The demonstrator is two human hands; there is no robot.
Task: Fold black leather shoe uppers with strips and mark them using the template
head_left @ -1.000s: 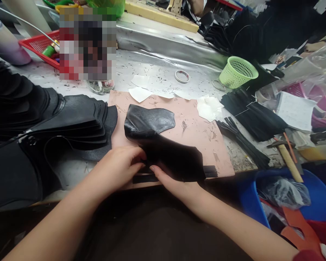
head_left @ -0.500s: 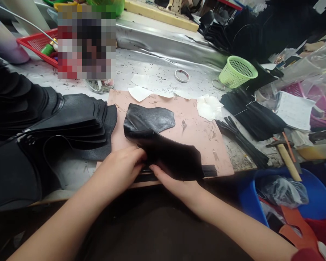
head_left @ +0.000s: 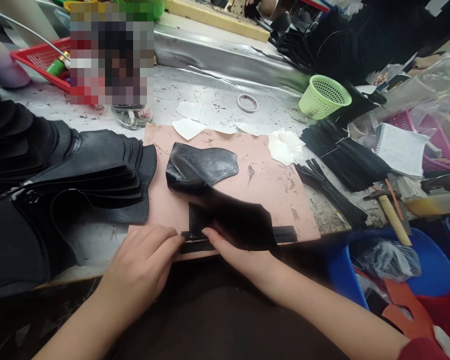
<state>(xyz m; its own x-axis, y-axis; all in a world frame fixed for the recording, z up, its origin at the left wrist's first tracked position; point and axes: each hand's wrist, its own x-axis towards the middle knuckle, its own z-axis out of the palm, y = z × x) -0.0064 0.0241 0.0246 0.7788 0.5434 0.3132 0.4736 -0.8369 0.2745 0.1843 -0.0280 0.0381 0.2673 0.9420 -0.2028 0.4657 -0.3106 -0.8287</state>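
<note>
A folded black leather piece [head_left: 240, 220] lies across a pinkish board [head_left: 262, 165], its glossy upper panel turned back and its dark near panel toward me. My right hand [head_left: 243, 250] grips this panel's near edge, thumb on top and fingers hidden beneath. Under the leather run narrow black strips [head_left: 287, 234], whose ends show on both sides. My left hand [head_left: 146, 255] is at their left end, fingers curled and pressed together, with the fingertips on a strip.
Stacked black leather pieces [head_left: 108, 165] stand at the left. White paper scraps [head_left: 285, 146], a tape roll [head_left: 247, 103] and a green basket [head_left: 324, 97] sit farther back. At the right are bundled black strips [head_left: 348, 160], a hammer [head_left: 395, 220] and a blue bin [head_left: 431, 265].
My left hand has moved left and toward me, off the leather's edge to the strip ends. My right hand keeps its grip. The view has shifted slightly.
</note>
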